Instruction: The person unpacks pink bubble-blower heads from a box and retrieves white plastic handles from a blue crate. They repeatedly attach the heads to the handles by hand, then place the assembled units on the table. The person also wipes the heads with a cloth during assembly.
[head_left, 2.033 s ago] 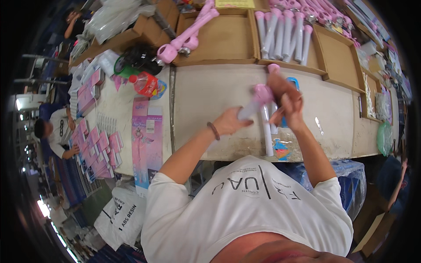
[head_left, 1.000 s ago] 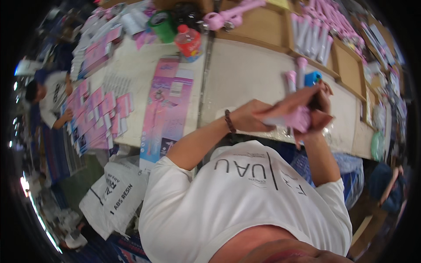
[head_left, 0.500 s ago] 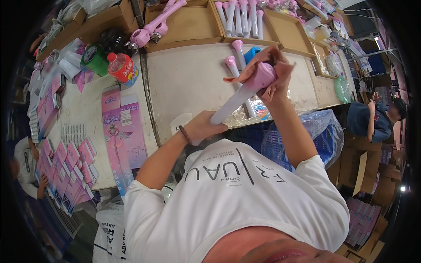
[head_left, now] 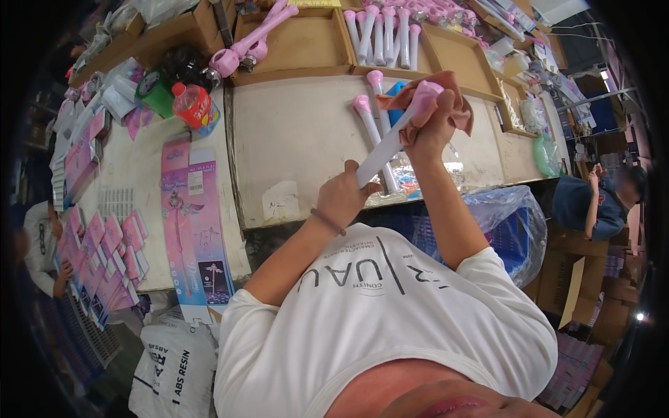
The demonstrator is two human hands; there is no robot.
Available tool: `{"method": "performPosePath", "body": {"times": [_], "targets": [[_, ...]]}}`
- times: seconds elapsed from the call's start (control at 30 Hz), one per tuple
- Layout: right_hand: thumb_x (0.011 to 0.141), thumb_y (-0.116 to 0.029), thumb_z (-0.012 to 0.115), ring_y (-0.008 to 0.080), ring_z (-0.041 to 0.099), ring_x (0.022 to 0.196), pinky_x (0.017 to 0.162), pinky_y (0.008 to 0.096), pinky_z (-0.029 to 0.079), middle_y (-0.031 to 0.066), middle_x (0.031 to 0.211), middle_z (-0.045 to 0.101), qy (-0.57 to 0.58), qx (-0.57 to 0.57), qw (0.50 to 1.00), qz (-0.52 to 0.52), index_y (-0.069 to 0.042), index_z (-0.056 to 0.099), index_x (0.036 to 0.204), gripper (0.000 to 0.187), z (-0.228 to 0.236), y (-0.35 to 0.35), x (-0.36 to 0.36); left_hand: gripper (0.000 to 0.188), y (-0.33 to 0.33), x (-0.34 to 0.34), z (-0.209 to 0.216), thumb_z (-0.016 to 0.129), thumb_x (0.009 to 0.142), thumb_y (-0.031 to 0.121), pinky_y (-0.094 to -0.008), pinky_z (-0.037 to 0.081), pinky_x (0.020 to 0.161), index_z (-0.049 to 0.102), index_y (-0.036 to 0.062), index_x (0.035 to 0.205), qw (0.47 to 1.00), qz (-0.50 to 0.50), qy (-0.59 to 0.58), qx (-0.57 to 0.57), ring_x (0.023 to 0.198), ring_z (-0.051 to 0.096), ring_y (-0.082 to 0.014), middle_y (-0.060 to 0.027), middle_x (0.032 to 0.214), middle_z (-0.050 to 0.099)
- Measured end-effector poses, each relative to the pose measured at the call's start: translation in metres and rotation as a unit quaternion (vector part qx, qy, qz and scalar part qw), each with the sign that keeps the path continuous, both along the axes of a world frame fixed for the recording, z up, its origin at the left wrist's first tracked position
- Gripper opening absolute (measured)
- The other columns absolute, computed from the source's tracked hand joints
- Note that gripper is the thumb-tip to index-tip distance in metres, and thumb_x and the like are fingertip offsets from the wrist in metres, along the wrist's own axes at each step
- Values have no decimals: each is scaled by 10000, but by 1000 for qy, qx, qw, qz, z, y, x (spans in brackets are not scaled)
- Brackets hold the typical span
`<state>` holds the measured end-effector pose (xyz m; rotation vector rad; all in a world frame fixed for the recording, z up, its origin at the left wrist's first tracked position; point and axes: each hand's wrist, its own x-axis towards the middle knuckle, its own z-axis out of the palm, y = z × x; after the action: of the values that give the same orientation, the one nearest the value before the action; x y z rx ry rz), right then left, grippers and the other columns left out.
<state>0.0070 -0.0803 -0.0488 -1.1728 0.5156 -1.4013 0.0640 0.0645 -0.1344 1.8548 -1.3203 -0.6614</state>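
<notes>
A toy wand handle point(head_left: 383, 155), with a white tube and a pink head, slants up to the right in front of me. My left hand point(head_left: 345, 197) is closed round the tube's lower end. My right hand point(head_left: 435, 124) grips the pink head through a brownish-pink cloth point(head_left: 456, 104), whose loose folds stick out on both sides. On the table behind lie two similar wand handles point(head_left: 364, 111), close to a blue object point(head_left: 396, 90) partly hidden by the cloth.
Cardboard trays point(head_left: 293, 70) line the table's back, one holding several wand handles point(head_left: 387, 38). Pink wand parts point(head_left: 240, 52), a red-capped bottle point(head_left: 195, 108) and flattened pink printed boxes point(head_left: 191, 223) lie left. A plastic-lined blue crate point(head_left: 512, 233) stands right; a co-worker point(head_left: 592, 205) is beyond.
The cloth has closed round the pink head, which tilts more upright between my hands. My left hand has shifted slightly right and up, and my right hand has turned over the head.
</notes>
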Motion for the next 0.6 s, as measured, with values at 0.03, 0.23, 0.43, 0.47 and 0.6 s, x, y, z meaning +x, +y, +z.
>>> {"method": "performPosePath", "body": {"times": [0.03, 0.23, 0.43, 0.47, 0.6], "targets": [[935, -474, 507, 160, 450, 329, 302, 238, 359, 73, 510, 507, 14, 6, 1000, 7, -59, 462, 840, 428, -1, -4, -6, 483, 3, -5, 7, 706, 802, 360, -451, 496, 554, 454, -27, 942, 1000, 0, -18, -5, 637, 631, -394, -216, 686, 620], [914, -616, 392, 167, 481, 405, 401, 252, 451, 105, 648, 551, -89, 195, 970, 117, 2, 510, 897, 630, 13, -41, -31, 410, 15, -1, 36, 655, 835, 208, -416, 505, 539, 453, -66, 1064, 898, -193, 391, 60, 551, 603, -338, -198, 674, 579], [926, -329, 569, 167, 495, 419, 517, 336, 517, 50, 592, 522, 58, 218, 944, 241, -38, 539, 784, 325, 11, -33, -51, 289, 1, -24, 21, 591, 825, 154, -472, 496, 624, 504, -73, 982, 998, 1, 24, 67, 697, 614, -462, -298, 726, 608], [921, -307, 577, 163, 512, 422, 530, 351, 536, 47, 591, 526, 63, 223, 940, 252, -39, 535, 804, 295, 8, -26, -54, 267, -2, -31, 20, 585, 824, 148, -459, 497, 597, 503, -65, 963, 998, 5, 1, 55, 670, 620, -437, -277, 702, 607], [901, -228, 604, 143, 584, 494, 575, 370, 574, 47, 659, 565, 27, 239, 926, 290, -44, 486, 1003, 241, -3, 2, -64, 185, -9, -43, 25, 555, 817, 109, -383, 476, 472, 496, -34, 919, 955, -99, 261, 99, 547, 615, -298, -177, 616, 580]]}}
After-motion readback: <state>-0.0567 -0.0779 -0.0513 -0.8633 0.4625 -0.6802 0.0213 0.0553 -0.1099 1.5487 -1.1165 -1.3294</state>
